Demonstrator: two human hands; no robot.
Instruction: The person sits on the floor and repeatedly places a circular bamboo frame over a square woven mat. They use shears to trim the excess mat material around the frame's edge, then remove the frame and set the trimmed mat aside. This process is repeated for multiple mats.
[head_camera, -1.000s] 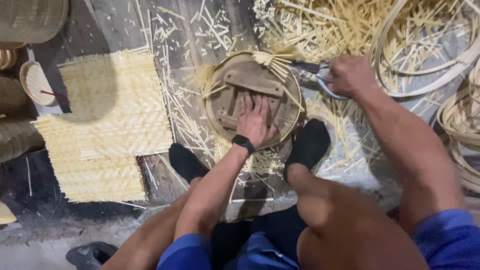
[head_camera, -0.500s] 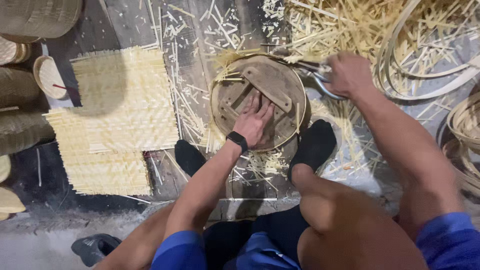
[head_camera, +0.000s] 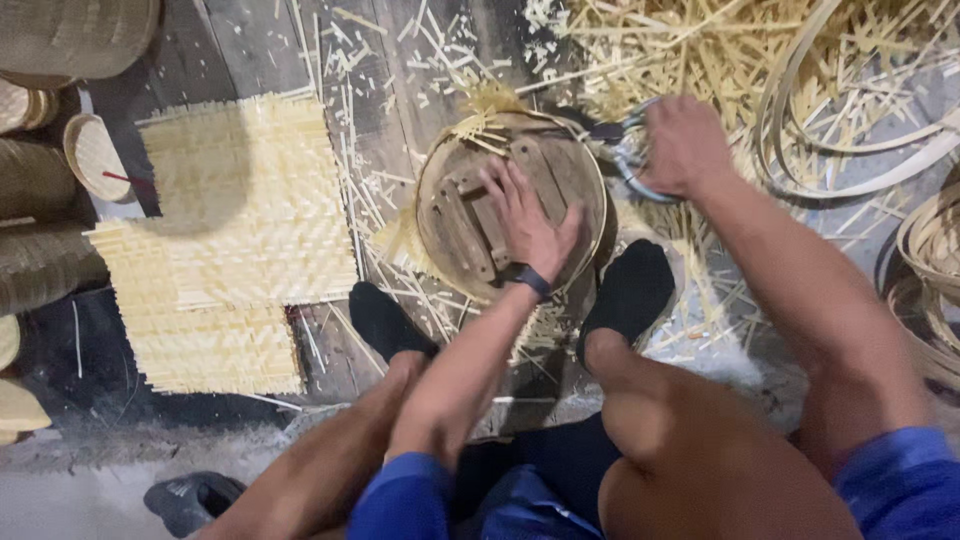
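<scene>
A: Head view. Risk? The right hand (head_camera: 683, 145), closed around the scissors (head_camera: 618, 140) at one o'clock of the round wooden form (head_camera: 510, 205), could nick the left hand (head_camera: 525, 215) pressed flat and open on it, should the form slip.

B: Containers? Woven baskets (head_camera: 80, 35) at ten o'clock; contents apparently none, though partly cropped. Bamboo mats (head_camera: 235, 215) lie at nine o'clock.

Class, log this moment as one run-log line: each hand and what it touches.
left hand: flat on round wooden form | right hand: gripping shears at form's rim | woven mats: left
</scene>
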